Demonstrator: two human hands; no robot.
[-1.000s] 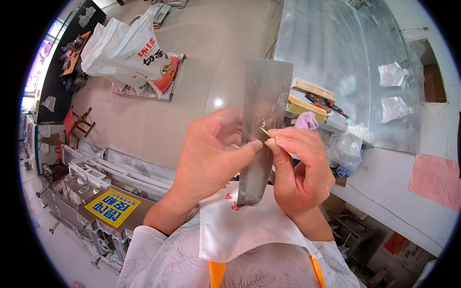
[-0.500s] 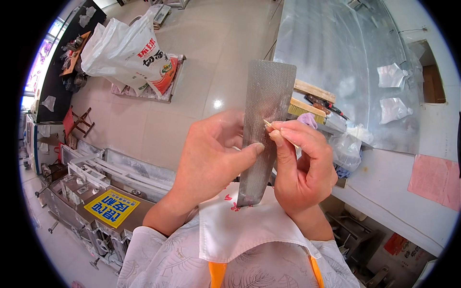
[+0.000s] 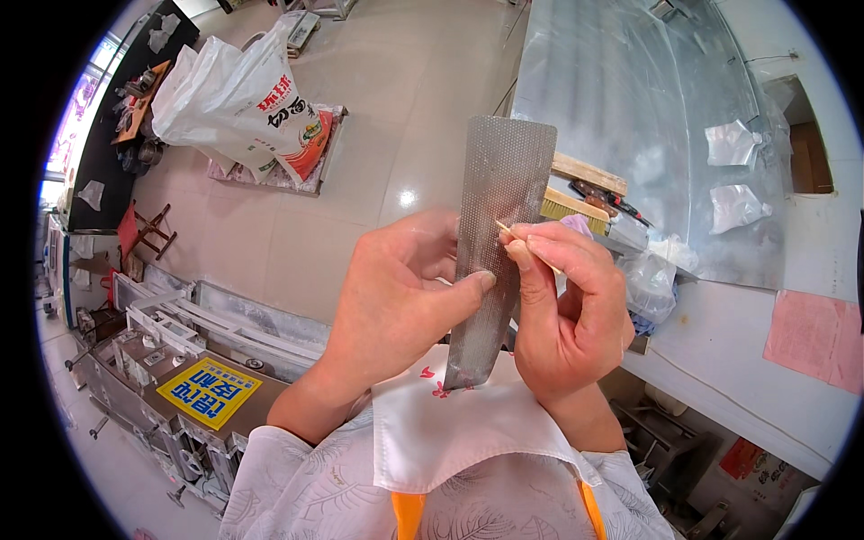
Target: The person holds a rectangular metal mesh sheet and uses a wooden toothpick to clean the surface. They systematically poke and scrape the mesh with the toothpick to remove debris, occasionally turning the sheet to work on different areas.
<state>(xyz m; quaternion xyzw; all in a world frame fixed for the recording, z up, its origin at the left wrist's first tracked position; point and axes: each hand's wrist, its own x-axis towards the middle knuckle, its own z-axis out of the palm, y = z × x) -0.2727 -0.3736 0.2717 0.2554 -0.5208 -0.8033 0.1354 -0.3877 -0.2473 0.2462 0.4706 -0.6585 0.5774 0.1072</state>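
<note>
A long grey metal plate full of tiny holes (image 3: 504,171) stands tilted before me, its lower end over my apron. My left hand (image 3: 396,292) grips it from the left, thumb across the front face and fingers behind. Between thumb and forefinger, my right hand (image 3: 576,310) pinches a thin toothpick (image 3: 544,261). The toothpick's tip is at the plate's face, near its middle. Whether it has entered a hole is too small to tell.
To the right is a table (image 3: 630,108) under clear plastic, with a brush (image 3: 576,207) and a plastic bag (image 3: 650,281). A large white sack (image 3: 243,108) stands at the far left. A machine with a yellow sign (image 3: 211,391) is at the lower left.
The toothpick tip and my right fingers have shifted very slightly on the plate. My left hand keeps its grip, and the plate has barely moved.
</note>
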